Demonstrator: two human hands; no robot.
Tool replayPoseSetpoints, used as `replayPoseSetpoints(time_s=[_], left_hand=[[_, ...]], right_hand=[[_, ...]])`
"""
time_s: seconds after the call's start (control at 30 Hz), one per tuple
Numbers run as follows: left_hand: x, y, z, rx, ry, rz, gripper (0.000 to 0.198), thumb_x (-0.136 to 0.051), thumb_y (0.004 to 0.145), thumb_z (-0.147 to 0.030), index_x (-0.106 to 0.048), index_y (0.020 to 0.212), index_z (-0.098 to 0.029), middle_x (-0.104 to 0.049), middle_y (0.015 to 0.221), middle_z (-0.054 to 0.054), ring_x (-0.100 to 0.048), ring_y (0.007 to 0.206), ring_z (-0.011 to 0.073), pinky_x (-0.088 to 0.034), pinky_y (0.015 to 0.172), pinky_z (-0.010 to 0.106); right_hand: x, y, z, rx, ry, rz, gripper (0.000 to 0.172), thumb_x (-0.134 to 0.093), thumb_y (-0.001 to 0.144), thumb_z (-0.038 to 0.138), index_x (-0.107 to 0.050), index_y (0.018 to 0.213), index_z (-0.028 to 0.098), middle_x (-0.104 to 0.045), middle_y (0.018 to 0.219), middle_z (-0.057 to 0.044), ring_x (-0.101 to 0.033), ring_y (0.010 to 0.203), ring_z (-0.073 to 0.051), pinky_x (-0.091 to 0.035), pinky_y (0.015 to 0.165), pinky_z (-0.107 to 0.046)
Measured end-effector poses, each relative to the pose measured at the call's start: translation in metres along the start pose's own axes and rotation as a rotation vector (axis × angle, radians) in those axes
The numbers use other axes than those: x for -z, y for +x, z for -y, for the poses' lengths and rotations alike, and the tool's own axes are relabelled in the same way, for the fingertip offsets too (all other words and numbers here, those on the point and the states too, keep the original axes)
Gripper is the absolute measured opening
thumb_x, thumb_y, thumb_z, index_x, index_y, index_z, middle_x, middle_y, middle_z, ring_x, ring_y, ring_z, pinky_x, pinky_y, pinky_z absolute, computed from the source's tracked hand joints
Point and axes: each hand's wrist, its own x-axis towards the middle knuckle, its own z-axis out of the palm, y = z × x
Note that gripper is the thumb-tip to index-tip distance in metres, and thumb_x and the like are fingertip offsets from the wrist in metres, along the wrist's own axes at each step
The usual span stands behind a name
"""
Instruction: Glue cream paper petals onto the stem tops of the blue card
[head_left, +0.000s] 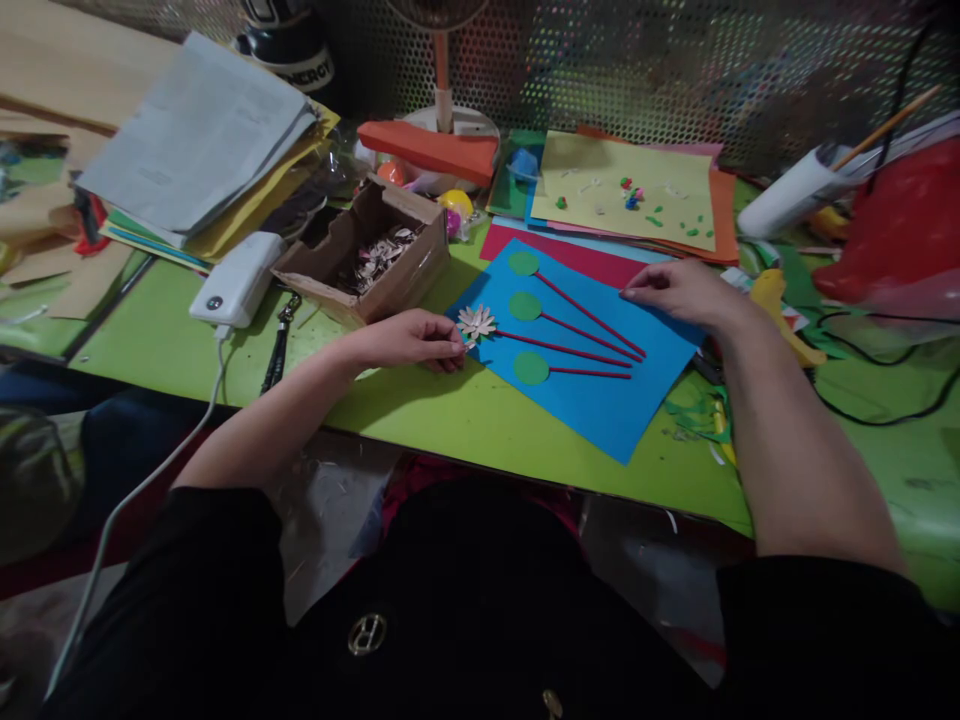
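A blue paper sheet (600,390) lies on the green table (420,410). Three green paper circles (526,306) with red stick stems (592,316) are stuck on it. A fourth stem ends in a pale flower made of seed shells (476,322) at the sheet's left edge. My left hand (412,340) rests beside that flower, its fingers pinched together at the petals. Over at the sheet's upper right corner, my right hand (675,290) lies curled with its fingertips pressing down on the paper.
A cardboard box of seed shells (367,255) stands just left of the sheet. A white power bank (236,280) with cable, a paper stack (202,140), coloured sheets (622,190), a fan base (450,120) and a red bag (900,230) crowd the table's back.
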Motion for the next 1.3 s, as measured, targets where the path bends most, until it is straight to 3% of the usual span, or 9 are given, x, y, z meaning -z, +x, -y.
replayPoseSetpoints(time_s=[0.27,0.53,0.7,1.07,1.3], left_hand=[[-0.002,-0.008,-0.014,0.061,-0.005,0.033,0.025,-0.055,0.091,-0.041,-0.053,0.090,-0.016,-0.072,0.098,0.008,-0.069,0.083,0.0148,-0.051,0.067,0.024],[-0.003,-0.002,-0.019,0.126,0.008,0.002,0.026,-0.044,0.096,-0.042,-0.048,0.087,-0.018,-0.068,0.080,0.006,-0.064,0.065,0.0132,-0.043,0.051,0.022],[-0.001,0.007,-0.027,0.101,0.126,-0.005,0.027,-0.045,0.095,-0.043,-0.047,0.085,-0.018,-0.066,0.077,0.004,-0.060,0.059,0.0105,-0.041,0.049,0.021],[-0.001,0.024,-0.036,0.280,0.157,0.019,0.025,-0.051,0.092,-0.039,-0.057,0.083,-0.016,-0.069,0.074,0.003,-0.061,0.055,0.0097,-0.043,0.049,0.020],[-0.002,0.026,-0.042,0.279,0.038,-0.113,0.020,-0.054,0.091,-0.033,-0.055,0.080,-0.016,-0.069,0.074,0.003,-0.064,0.059,0.0098,-0.043,0.048,0.018]], right_hand=[[0.010,-0.049,0.001,-0.027,-0.050,-0.043,0.030,-0.059,0.080,0.046,-0.066,0.085,0.017,-0.066,0.080,-0.006,-0.054,0.070,-0.017,-0.038,0.062,-0.029],[0.009,-0.089,0.006,-0.112,-0.195,-0.136,0.034,-0.053,0.079,0.053,-0.065,0.086,0.022,-0.065,0.072,-0.003,-0.056,0.064,-0.019,-0.037,0.059,-0.029],[0.008,-0.098,0.000,-0.091,-0.207,-0.185,0.038,-0.051,0.079,0.057,-0.066,0.084,0.023,-0.065,0.070,-0.003,-0.057,0.062,-0.020,-0.037,0.058,-0.030],[0.010,-0.101,-0.015,-0.066,-0.298,-0.162,0.047,-0.041,0.083,0.066,-0.064,0.084,0.026,-0.067,0.074,-0.003,-0.060,0.065,-0.021,-0.037,0.057,-0.031],[0.011,-0.102,-0.015,-0.084,-0.307,-0.131,0.050,-0.037,0.082,0.070,-0.064,0.084,0.027,-0.069,0.079,-0.006,-0.061,0.069,-0.024,-0.036,0.057,-0.033]])
